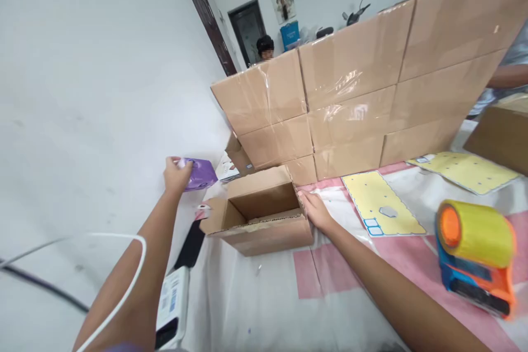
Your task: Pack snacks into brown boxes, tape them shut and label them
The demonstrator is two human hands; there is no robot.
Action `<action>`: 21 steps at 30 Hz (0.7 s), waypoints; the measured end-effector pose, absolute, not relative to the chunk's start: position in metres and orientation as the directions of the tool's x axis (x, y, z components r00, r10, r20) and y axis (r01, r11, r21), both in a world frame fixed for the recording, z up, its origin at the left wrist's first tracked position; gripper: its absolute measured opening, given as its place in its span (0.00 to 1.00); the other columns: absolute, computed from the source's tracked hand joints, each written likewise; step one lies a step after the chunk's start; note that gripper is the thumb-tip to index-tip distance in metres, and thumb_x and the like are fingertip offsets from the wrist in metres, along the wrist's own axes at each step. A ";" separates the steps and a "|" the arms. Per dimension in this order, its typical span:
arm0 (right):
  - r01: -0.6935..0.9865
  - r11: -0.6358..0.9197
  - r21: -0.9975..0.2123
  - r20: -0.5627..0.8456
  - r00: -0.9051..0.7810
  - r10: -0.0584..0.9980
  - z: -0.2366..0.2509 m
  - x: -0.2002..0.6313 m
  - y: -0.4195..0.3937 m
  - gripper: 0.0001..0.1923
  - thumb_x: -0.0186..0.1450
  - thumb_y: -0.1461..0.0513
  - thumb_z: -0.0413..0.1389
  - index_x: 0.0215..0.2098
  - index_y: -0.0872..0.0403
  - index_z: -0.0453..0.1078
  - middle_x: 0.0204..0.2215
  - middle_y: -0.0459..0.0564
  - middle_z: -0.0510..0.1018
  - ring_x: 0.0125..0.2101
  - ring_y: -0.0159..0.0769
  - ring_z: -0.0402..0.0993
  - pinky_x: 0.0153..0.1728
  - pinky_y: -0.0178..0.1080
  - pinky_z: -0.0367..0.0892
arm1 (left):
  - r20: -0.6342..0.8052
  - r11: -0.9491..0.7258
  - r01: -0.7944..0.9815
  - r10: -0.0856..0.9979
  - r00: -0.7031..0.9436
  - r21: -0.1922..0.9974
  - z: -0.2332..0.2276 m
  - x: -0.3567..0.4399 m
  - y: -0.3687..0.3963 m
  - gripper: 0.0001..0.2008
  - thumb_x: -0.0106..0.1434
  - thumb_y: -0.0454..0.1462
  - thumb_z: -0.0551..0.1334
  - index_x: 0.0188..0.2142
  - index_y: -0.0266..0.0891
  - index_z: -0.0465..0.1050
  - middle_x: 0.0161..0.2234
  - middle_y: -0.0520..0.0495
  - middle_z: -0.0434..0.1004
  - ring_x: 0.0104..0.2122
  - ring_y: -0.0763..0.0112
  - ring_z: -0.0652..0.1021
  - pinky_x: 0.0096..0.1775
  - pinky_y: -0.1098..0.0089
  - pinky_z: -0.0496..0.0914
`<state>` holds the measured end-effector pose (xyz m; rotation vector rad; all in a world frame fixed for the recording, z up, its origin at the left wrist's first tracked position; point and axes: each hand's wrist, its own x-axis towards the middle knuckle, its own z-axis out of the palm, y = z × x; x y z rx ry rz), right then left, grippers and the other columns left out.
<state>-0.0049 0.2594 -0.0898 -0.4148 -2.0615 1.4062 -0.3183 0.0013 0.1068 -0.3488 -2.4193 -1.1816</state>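
Observation:
Held up near the wall at the left, a shiny purple packet [203,174] is pinched by its near end in my left hand [176,174]. An empty cardboard box [268,237] with its top flaps up stands in the middle of the table, inside visible. My right hand [315,210] grips the right end of this box, the fingers partly hidden by its edge. The packet is up and to the left of the box, apart from it.
A wall of taped cartons [350,88] stands behind the box. Yellow printed sheets [381,198] lie to the right, by a tape dispenser [474,258] with yellow tape. A white device [175,297] sits at front left; a white cable [140,264] crosses my left arm. Other people are beyond.

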 end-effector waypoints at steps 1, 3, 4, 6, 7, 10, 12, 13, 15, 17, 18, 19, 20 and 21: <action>-0.095 0.386 -0.918 0.314 -0.767 0.559 -0.090 -0.004 0.259 0.26 0.71 0.45 0.43 0.33 0.50 0.75 0.35 0.52 0.83 0.39 0.48 0.78 0.45 0.45 0.68 | 0.493 0.570 0.440 0.070 -0.867 0.694 0.122 -0.303 0.000 0.21 0.51 0.40 0.66 0.44 0.41 0.65 0.42 0.44 0.74 0.48 0.55 0.75 0.53 0.58 0.68; -0.130 0.376 -0.918 0.335 -0.763 0.552 -0.090 -0.002 0.258 0.27 0.71 0.45 0.43 0.34 0.50 0.76 0.36 0.52 0.83 0.40 0.48 0.78 0.46 0.45 0.68 | 0.515 0.477 0.511 0.135 -0.846 0.715 0.148 -0.272 0.000 0.20 0.53 0.40 0.64 0.46 0.42 0.66 0.43 0.47 0.74 0.45 0.63 0.76 0.49 0.65 0.70; -0.145 0.368 -0.918 0.340 -0.763 0.549 -0.090 -0.001 0.258 0.27 0.71 0.45 0.43 0.34 0.50 0.76 0.36 0.52 0.84 0.41 0.48 0.78 0.46 0.45 0.68 | 0.517 0.427 0.532 0.163 -0.840 0.731 0.158 -0.256 0.001 0.19 0.53 0.41 0.62 0.45 0.42 0.67 0.42 0.48 0.74 0.43 0.66 0.76 0.47 0.68 0.71; -0.164 0.355 -0.920 0.345 -0.767 0.541 -0.091 0.001 0.257 0.27 0.71 0.45 0.42 0.36 0.50 0.77 0.37 0.51 0.84 0.43 0.48 0.78 0.47 0.45 0.68 | 0.493 0.342 0.534 0.207 -0.845 0.773 0.171 -0.225 0.005 0.17 0.53 0.42 0.60 0.43 0.41 0.68 0.40 0.49 0.75 0.39 0.68 0.77 0.42 0.70 0.72; -0.167 0.350 -0.922 0.344 -0.767 0.541 -0.091 0.001 0.257 0.26 0.71 0.45 0.42 0.37 0.50 0.77 0.38 0.51 0.84 0.43 0.48 0.78 0.48 0.45 0.68 | 0.467 0.312 0.517 0.225 -0.855 0.797 0.174 -0.211 0.007 0.16 0.53 0.43 0.60 0.41 0.41 0.68 0.38 0.49 0.75 0.37 0.68 0.77 0.40 0.70 0.72; -0.166 0.344 -0.924 0.341 -0.763 0.549 -0.091 0.002 0.256 0.26 0.71 0.46 0.42 0.38 0.50 0.77 0.40 0.51 0.83 0.43 0.47 0.78 0.48 0.44 0.68 | 0.339 0.276 0.423 0.303 -0.891 0.863 0.173 -0.174 0.016 0.16 0.52 0.45 0.59 0.38 0.40 0.69 0.32 0.48 0.74 0.31 0.64 0.76 0.34 0.66 0.73; -0.168 0.346 -0.923 0.344 -0.762 0.549 -0.090 0.003 0.256 0.26 0.72 0.47 0.41 0.39 0.50 0.77 0.40 0.51 0.83 0.43 0.46 0.78 0.47 0.44 0.68 | 0.228 0.296 0.353 0.384 -0.895 0.888 0.162 -0.152 0.022 0.15 0.51 0.44 0.59 0.37 0.39 0.70 0.29 0.46 0.74 0.29 0.61 0.77 0.32 0.63 0.73; -0.169 0.348 -0.922 0.346 -0.762 0.548 -0.090 0.003 0.256 0.26 0.72 0.47 0.41 0.38 0.50 0.77 0.41 0.51 0.83 0.44 0.45 0.78 0.48 0.44 0.67 | 0.169 0.315 0.322 0.428 -0.888 0.893 0.153 -0.142 0.026 0.15 0.50 0.43 0.59 0.36 0.38 0.70 0.29 0.46 0.74 0.29 0.60 0.77 0.31 0.62 0.73; -0.166 0.353 -0.921 0.348 -0.759 0.550 -0.090 0.003 0.256 0.25 0.72 0.48 0.41 0.38 0.50 0.76 0.41 0.51 0.83 0.44 0.45 0.77 0.48 0.44 0.67 | 0.058 0.363 0.275 0.510 -0.858 0.890 0.132 -0.124 0.035 0.15 0.48 0.41 0.60 0.36 0.38 0.72 0.28 0.45 0.74 0.28 0.59 0.77 0.31 0.62 0.73; -0.156 0.356 -0.922 0.343 -0.756 0.558 -0.090 0.003 0.256 0.23 0.72 0.49 0.43 0.39 0.50 0.75 0.41 0.50 0.83 0.45 0.45 0.77 0.49 0.44 0.67 | -0.032 0.410 0.255 0.575 -0.817 0.876 0.109 -0.111 0.044 0.17 0.46 0.38 0.60 0.38 0.39 0.72 0.29 0.47 0.73 0.28 0.61 0.76 0.31 0.63 0.73; -0.150 0.353 -0.924 0.338 -0.753 0.565 -0.091 0.002 0.256 0.22 0.72 0.49 0.43 0.39 0.49 0.75 0.41 0.50 0.83 0.45 0.45 0.77 0.49 0.43 0.67 | -0.066 0.433 0.255 0.600 -0.797 0.865 0.099 -0.107 0.049 0.18 0.45 0.37 0.60 0.39 0.39 0.72 0.29 0.48 0.73 0.28 0.62 0.76 0.31 0.65 0.72; -0.144 0.349 -0.926 0.332 -0.751 0.571 -0.091 0.001 0.256 0.21 0.72 0.49 0.44 0.39 0.49 0.75 0.41 0.50 0.83 0.45 0.45 0.77 0.49 0.43 0.66 | -0.093 0.455 0.260 0.620 -0.779 0.852 0.091 -0.104 0.054 0.20 0.45 0.36 0.60 0.41 0.40 0.71 0.29 0.49 0.73 0.29 0.63 0.76 0.31 0.66 0.72; -0.138 0.343 -0.929 0.325 -0.747 0.580 -0.092 0.001 0.257 0.20 0.72 0.49 0.44 0.39 0.49 0.74 0.41 0.50 0.83 0.45 0.45 0.77 0.49 0.43 0.66 | -0.114 0.476 0.272 0.637 -0.763 0.837 0.085 -0.103 0.058 0.22 0.46 0.35 0.59 0.43 0.41 0.71 0.30 0.49 0.73 0.30 0.64 0.75 0.32 0.67 0.71; -0.133 0.334 -0.933 0.317 -0.744 0.588 -0.092 0.000 0.257 0.19 0.72 0.50 0.44 0.39 0.48 0.74 0.41 0.50 0.82 0.46 0.44 0.77 0.49 0.43 0.66 | -0.128 0.494 0.290 0.651 -0.748 0.820 0.081 -0.102 0.061 0.22 0.46 0.35 0.59 0.44 0.42 0.70 0.32 0.50 0.73 0.31 0.65 0.76 0.32 0.67 0.71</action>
